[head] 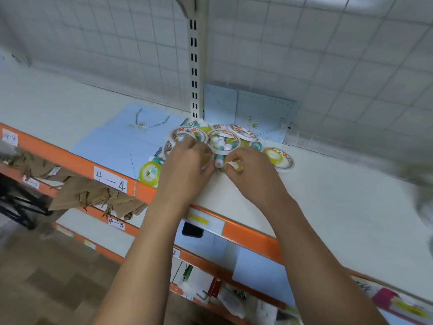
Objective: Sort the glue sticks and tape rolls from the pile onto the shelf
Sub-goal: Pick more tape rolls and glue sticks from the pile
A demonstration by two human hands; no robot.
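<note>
Both hands worked the near edge of the pile (222, 141) on the shelf (328, 195): right hand (251, 168) pinching a small tape roll (234, 165), left hand (187, 160) curled, grip unclear, apparently separating items.

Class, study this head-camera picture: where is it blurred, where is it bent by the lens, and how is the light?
Head view: the right edge smears into grey blur; the orange shelf edge and grid wall lines bow, a wide-angle effect; the light is soft and even, with faint shadow under the left hand and right hand; the pile of tape rolls is slightly soft.
</note>
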